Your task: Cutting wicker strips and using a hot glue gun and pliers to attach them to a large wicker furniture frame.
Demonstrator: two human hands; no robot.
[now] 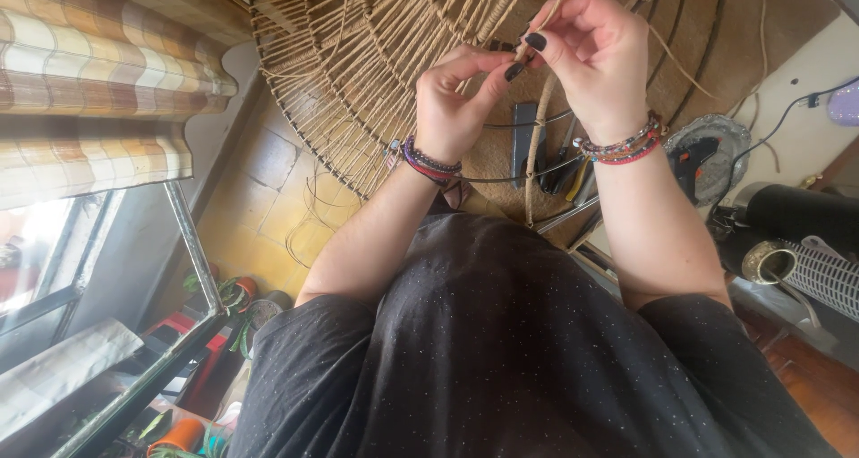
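A large round wire frame (295, 131) wrapped with tan jute cord (376, 73) stands before me, its strands fanning outward. My left hand (456, 100) pinches a cord strand between thumb and forefinger against the frame. My right hand (595, 51), with dark nails, pinches the same strand just above and to the right. Both wrists wear beaded bracelets. A loose cord end (535, 154) hangs down between my arms.
A glue gun (693, 158) lies on a silver tray (727, 131) at right, beside a black roll (796, 212) and a white ribbed fan grille (828, 275). Tools (564, 167) lie behind the cord. A checked blind (98, 82) and a window are at left.
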